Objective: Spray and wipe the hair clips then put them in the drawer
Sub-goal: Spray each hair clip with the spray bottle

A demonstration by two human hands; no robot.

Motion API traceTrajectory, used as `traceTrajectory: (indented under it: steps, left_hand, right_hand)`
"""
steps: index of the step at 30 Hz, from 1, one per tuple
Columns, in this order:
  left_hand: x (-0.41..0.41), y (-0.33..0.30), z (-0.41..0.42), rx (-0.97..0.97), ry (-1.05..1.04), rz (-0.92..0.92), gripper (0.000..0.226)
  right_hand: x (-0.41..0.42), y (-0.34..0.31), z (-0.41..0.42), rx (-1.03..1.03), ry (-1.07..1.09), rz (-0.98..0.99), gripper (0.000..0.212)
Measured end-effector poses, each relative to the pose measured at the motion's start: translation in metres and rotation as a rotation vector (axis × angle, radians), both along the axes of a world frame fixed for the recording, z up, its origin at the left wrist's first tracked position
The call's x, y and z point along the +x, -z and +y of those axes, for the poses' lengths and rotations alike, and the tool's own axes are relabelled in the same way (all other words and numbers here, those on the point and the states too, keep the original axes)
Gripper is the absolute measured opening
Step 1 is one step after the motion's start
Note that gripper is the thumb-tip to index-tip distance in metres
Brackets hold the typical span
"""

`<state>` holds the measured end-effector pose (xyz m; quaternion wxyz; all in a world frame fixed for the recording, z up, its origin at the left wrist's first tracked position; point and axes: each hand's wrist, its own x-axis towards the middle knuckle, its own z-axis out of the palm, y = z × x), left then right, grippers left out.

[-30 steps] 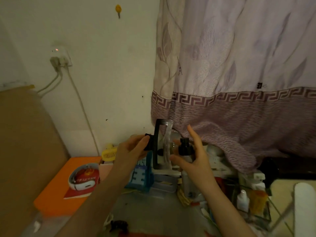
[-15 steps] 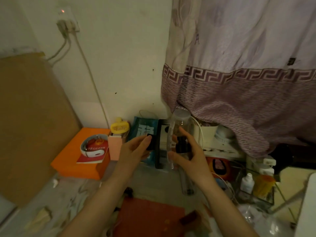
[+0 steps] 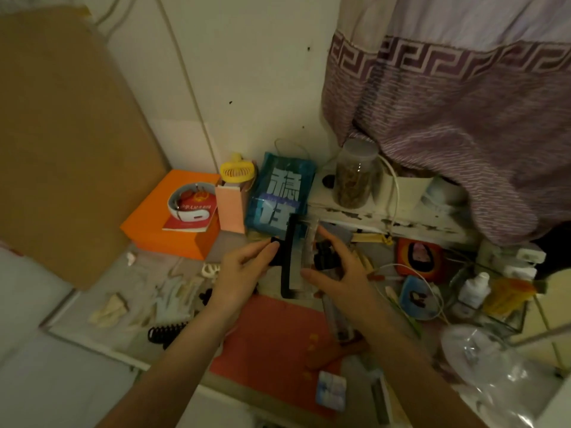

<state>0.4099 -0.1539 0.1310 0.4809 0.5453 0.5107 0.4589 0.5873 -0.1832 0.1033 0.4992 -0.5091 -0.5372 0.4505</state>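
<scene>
Many hair clips [image 3: 167,332], cluttered table [image 3: 102,344], curtain [image 3: 463,118]

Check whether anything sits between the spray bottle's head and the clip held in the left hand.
Nothing visible does. The left hand pinches the hair clip by its black end. The right hand holds the spray bottle, its black head right beside the clip's clear side.

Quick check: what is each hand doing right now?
Left hand: pinches the black hair clip at its side.
Right hand: holds the spray bottle, nozzle toward the clip.
</scene>
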Motion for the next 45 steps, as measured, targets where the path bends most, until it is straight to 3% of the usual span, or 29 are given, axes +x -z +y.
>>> traceTrajectory:
  steps: [12,25,36,45]
  left_hand:
    - [-0.058,0.072,0.014,-0.205,0.018,0.080,0.016]
    - [-0.127,0.136,0.123,-0.407,0.304,0.108,0.021]
    - [-0.104,0.178,0.189,-0.522,0.499,0.081,0.022]
    - [-0.066,0.219,0.222,-0.565,0.495,0.167,0.018]
  right_hand:
    - [-0.062,0.072,0.006,-0.186,0.037,-0.023,0.065]
    - [-0.143,0.125,0.081,-0.380,0.282,-0.038,0.064]
    - [-0.120,0.157,0.123,-0.472,0.395,-0.046,0.065]
    - [-0.088,0.192,0.148,-0.530,0.385,0.013,0.070]
